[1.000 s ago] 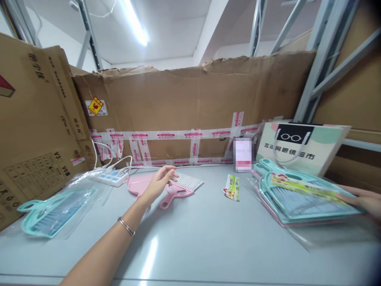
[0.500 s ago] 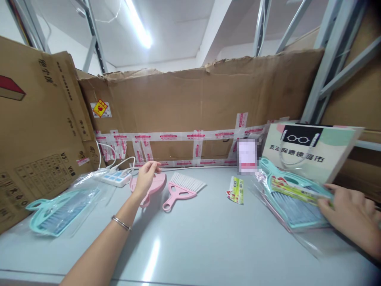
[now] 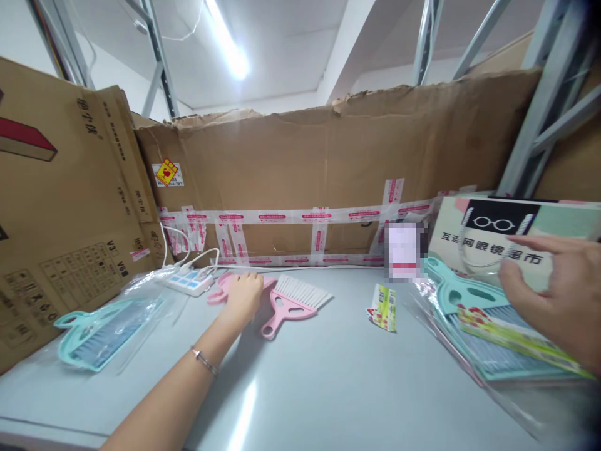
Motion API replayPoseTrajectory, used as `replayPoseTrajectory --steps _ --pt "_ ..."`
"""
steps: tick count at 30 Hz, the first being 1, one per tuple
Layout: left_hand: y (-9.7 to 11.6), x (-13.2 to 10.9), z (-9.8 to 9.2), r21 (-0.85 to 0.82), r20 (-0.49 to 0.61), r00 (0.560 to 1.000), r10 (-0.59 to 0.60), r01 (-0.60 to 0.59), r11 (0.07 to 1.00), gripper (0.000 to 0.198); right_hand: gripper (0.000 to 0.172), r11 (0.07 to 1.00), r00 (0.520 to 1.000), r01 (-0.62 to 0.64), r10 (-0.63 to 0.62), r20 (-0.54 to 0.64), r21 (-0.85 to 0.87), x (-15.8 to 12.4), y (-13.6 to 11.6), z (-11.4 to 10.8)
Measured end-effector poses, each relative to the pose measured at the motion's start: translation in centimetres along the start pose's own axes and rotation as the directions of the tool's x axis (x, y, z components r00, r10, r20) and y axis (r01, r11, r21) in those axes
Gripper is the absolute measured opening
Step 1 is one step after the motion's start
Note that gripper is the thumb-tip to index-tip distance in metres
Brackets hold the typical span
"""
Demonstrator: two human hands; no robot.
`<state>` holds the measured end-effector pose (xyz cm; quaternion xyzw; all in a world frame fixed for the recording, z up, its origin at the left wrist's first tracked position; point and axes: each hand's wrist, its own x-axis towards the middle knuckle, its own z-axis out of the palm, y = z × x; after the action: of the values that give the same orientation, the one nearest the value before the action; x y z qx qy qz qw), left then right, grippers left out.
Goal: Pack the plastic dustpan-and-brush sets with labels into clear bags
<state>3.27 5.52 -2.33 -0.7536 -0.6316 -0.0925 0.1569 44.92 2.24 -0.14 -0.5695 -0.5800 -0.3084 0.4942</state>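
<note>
My left hand (image 3: 245, 295) is closed over a pink dustpan (image 3: 226, 283) on the table, its fingers curled on the pan and its handle pointing left. Just right of it lies a pink hand brush (image 3: 293, 305) with white bristles, handle toward me. My right hand (image 3: 556, 285) hovers at the right with thumb and forefinger apart, holding nothing. Below it sits a stack of plastic-wrapped teal dustpan and brush sets (image 3: 469, 297), topped by a yellow-green label card (image 3: 521, 338).
Another wrapped teal set (image 3: 110, 332) lies at the left, near a white power strip (image 3: 190, 280). A small green-yellow card (image 3: 384, 308) rests right of the middle. A paper bag (image 3: 453, 225) stands at back right. Cardboard (image 3: 263, 160) walls the back.
The pink dustpan has turned, so its handle now points left instead of toward me. My right hand has lifted off the teal stack. The view has shifted slightly.
</note>
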Motion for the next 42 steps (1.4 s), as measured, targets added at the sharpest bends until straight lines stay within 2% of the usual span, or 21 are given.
replayPoseTrajectory --steps 3,5,6,9,11,13,15,17,19,21,22,24,25,27,28,29,31,34,36,39,42 --pt "0.1 -0.7 -2.2 0.096 -0.069 0.977 0.202 -0.195 0.976 0.028 0.030 0.965 0.995 0.096 -0.103 0.014 0.243 1.8 -4.3 0.7" --pt "0.4 -1.2 -3.4 0.140 -0.127 0.913 0.389 -0.371 0.918 0.024 0.028 0.921 0.984 -0.029 -0.041 0.173 0.387 2.3 -6.8 1.9" --pt "0.6 -1.3 -3.9 0.164 -0.168 0.868 0.467 -0.442 0.882 0.023 0.028 0.886 0.955 -0.137 0.000 0.296 0.442 2.4 -7.9 2.6" --pt "1.4 -1.6 -4.5 0.246 -0.301 0.712 0.635 -0.585 0.773 0.020 0.030 0.715 0.766 -0.459 0.018 0.643 0.527 1.6 -10.5 5.5" --pt "2.1 -1.6 -4.6 0.280 -0.348 0.598 0.722 -0.669 0.688 0.020 0.031 0.576 0.640 -0.613 -0.039 0.767 0.541 0.6 -11.4 7.5" --pt "2.7 -1.7 -4.5 0.291 -0.368 0.506 0.780 -0.734 0.614 0.019 0.033 0.435 0.523 -0.756 -0.049 0.851 0.489 -0.5 -11.4 9.1" --pt "3.0 -1.7 -4.5 0.288 -0.373 0.457 0.808 -0.771 0.569 0.018 0.037 0.319 0.437 -0.852 -0.005 0.899 0.416 -1.4 -10.8 10.0" --pt "2.9 -1.6 -4.2 0.271 -0.389 0.439 0.810 -0.786 0.556 0.017 0.043 0.274 0.402 -0.882 0.017 0.915 0.383 -1.9 -9.9 9.9" --pt "2.6 -1.4 -3.7 0.235 -0.419 0.440 0.794 -0.792 0.563 0.017 0.044 0.296 0.361 -0.881 -0.081 0.929 0.368 -2.1 -9.2 9.2" --pt "2.1 -1.1 -3.1 0.147 -0.483 0.491 0.725 -0.771 0.620 0.018 0.043 0.319 0.290 -0.883 -0.207 0.934 0.344 -2.3 -9.2 8.4" --pt "1.8 -1.0 -2.8 0.063 -0.523 0.549 0.652 -0.738 0.671 0.019 0.043 0.317 0.276 -0.884 -0.238 0.931 0.343 -2.6 -9.4 8.1" --pt "1.4 -0.6 -2.2 -0.215 -0.571 0.714 0.405 -0.606 0.766 0.020 0.047 0.288 0.322 -0.881 -0.217 0.921 0.376 -3.3 -10.1 7.9" --pt "1.3 -0.5 -2.0 -0.398 -0.543 0.803 0.247 -0.505 0.766 0.021 0.049 0.271 0.364 -0.874 -0.189 0.912 0.405 -3.8 -10.6 7.9" --pt "1.3 -0.4 -1.8 -0.739 -0.331 0.943 0.018 -0.271 0.617 0.027 0.050 0.256 0.423 -0.854 -0.166 0.891 0.454 -4.9 -11.6 8.0" --pt "1.4 -0.3 -1.6 -0.848 -0.194 0.981 -0.019 -0.158 0.506 0.032 0.050 0.260 0.433 -0.846 -0.174 0.884 0.466 -5.3 -12.1 8.0" --pt "1.5 -0.3 -1.4 -0.909 -0.079 0.997 -0.015 -0.065 0.411 0.036 0.049 0.270 0.433 -0.840 -0.188 0.881 0.471 -5.8 -12.4 8.0" --pt "2.0 -0.3 -1.0 -0.945 0.040 0.999 0.019 0.032 0.324 0.039 0.048 0.291 0.423 -0.833 -0.211 0.881 0.470 -6.4 -13.0 7.7" --pt "2.4 -0.2 -0.2 -0.934 0.075 0.997 -0.034 0.082 0.348 0.031 0.048 0.289 0.405 -0.833 -0.262 0.876 0.472 -6.8 -13.5 7.2" --pt "2.1 0.1 0.0 -0.935 0.081 0.989 -0.124 0.119 0.335 0.025 0.046 0.279 0.404 -0.824 -0.320 0.857 0.493 -6.9 -13.7 7.1" --pt "0.6 0.6 -0.4 -0.967 -0.013 0.937 -0.348 0.077 0.245 0.026 0.041 0.333 0.472 -0.744 -0.353 0.808 0.580 -7.1 -13.6 7.4" --pt "-1.2 1.2 -0.9 -0.991 -0.107 0.824 -0.557 -0.040 0.131 0.029 0.033 0.570 0.561 -0.526 -0.325 0.761 0.631 -7.3 -13.6 8.1"
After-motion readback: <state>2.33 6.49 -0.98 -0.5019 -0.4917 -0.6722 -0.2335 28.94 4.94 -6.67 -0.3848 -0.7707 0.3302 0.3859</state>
